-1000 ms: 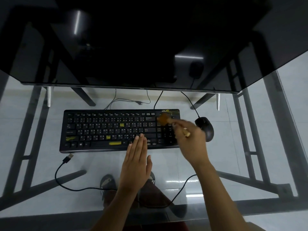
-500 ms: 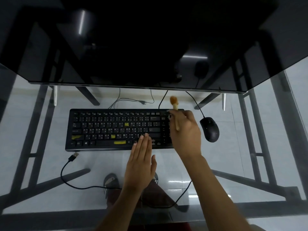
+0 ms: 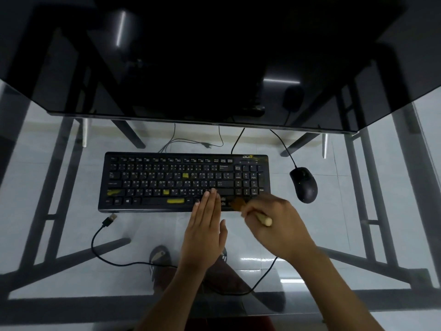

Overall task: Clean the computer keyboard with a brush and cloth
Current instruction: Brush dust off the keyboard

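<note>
The black keyboard (image 3: 183, 181) lies on the glass worktop (image 3: 71, 225); the left hand (image 3: 205, 230) presses it flat, the right hand (image 3: 274, 220) grips the brush (image 3: 248, 209) at its near-right corner; brushing seems underway, no cloth visible.

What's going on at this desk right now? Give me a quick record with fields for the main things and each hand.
keyboard: black, some yellow-marked keys, flat on the glass desk
brush: pale wooden handle, brown bristles at the keyboard's near right edge
right hand: grips the brush handle
left hand: flat, straight fingertips resting on the keys
mouse: black, right of the keyboard
USB cable: loose plug lying in front of the keyboard
cloth: not visible
</note>
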